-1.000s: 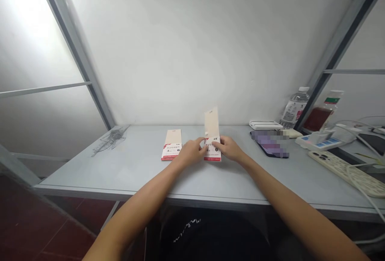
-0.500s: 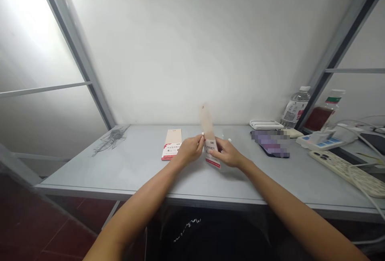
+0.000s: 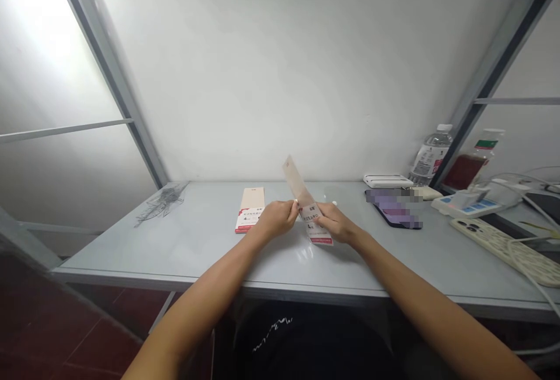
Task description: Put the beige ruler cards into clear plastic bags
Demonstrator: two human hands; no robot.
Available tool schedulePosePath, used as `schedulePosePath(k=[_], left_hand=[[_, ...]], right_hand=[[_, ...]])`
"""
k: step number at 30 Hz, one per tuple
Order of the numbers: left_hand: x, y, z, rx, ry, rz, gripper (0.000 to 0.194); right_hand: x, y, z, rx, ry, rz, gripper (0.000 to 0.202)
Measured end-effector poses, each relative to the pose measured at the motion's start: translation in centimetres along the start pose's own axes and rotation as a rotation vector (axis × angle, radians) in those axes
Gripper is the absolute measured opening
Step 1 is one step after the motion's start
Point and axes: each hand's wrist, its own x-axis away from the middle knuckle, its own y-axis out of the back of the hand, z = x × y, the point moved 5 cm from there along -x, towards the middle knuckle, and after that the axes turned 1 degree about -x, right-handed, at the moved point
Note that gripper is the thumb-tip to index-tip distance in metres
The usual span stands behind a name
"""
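A long, flat beige packet (image 3: pixel 296 179) with a white and red printed label is held above the desk, its top leaning left. My right hand (image 3: pixel 336 222) grips its right edge, thumb across the label. At the packet's left edge my left hand (image 3: pixel 279 218) is closed in a pinch, with a tiny white bit at its fingertips that is too small to name. To the left, a similar beige packet (image 3: pixel 252 197) with the same kind of label lies on the desk, its lower right corner beside my left hand.
The grey desk (image 3: pixel 196 240) runs to a white wall. On the right are a phone (image 3: pixel 396 208), a white device (image 3: pixel 387 181), a clear bottle (image 3: pixel 432 155), a bottle with dark red contents (image 3: pixel 467 167), a power strip (image 3: pixel 468 204), a patterned phone case (image 3: pixel 503 251) and cables. Scribbled marks (image 3: pixel 161 202) show at left.
The held packet has tilted further left at its top, and its lower end has swung right. Both hands have shifted slightly with it.
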Motion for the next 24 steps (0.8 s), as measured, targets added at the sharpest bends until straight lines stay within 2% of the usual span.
schedulePosePath(k=[7, 12, 14, 24], left_hand=[[0.02, -0.33, 0.21, -0.019, -0.017, -0.008, 0.043], [0.0, 0.13, 0.31, -0.006, 0.045, -0.15, 0.037], [-0.02, 0.1, 0.21, -0.009, 0.038, -0.168, 0.037], [0.17, 0.38, -0.01, 0.008, -0.058, -0.054, 0.034]], right_hand=[[-0.03, 0.1, -0.18, 0.023, -0.015, -0.007, 0.008], [-0.11, 0.2, -0.39, 0.032, -0.037, -0.017, 0.011], [-0.12, 0.16, -0.23, 0.039, -0.033, -0.013, 0.01], [0.06, -0.06, 0.47, 0.093, 0.0, 0.023, 0.011]])
